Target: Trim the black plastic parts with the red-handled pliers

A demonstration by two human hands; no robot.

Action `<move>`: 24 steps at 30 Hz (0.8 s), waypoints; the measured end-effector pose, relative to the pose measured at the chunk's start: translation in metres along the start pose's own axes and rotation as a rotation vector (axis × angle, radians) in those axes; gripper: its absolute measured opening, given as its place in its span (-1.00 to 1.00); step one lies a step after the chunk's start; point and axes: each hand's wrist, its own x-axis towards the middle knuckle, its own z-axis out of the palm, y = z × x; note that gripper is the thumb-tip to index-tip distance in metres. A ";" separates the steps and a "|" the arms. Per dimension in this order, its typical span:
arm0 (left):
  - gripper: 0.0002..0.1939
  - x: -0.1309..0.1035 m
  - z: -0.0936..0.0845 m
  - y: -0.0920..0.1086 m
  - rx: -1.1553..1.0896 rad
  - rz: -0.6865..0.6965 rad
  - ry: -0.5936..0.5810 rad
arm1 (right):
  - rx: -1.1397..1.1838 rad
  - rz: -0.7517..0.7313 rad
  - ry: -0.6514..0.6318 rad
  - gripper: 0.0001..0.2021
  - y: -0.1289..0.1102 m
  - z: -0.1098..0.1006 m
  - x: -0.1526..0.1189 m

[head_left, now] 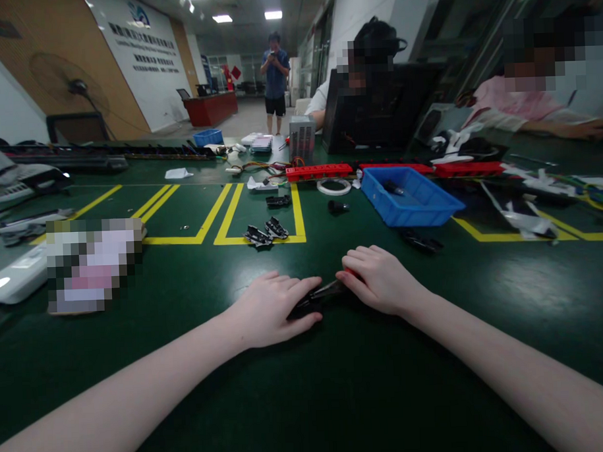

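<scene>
In the near middle, our left hand point(271, 311) grips a black part point(300, 308), our right hand point(382, 282) a tool point(328, 289). Farther right, we see a blue tray point(420, 215).

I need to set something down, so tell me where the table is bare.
Bare green tabletop lies between the two forearms, between the pixelated item and the left hand, and right of the right hand, on the near side of the yellow tape. It is crowded at the far side, around the blue bin, red strips and metal box.
</scene>
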 end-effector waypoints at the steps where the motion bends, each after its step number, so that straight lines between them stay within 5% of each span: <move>1: -0.49 0.000 0.000 0.000 0.004 0.001 -0.005 | 0.001 0.004 0.001 -0.58 0.001 0.001 0.000; 24: -0.50 -0.002 0.000 -0.005 -0.078 0.009 0.033 | 0.042 0.026 0.035 -0.59 0.002 0.001 0.001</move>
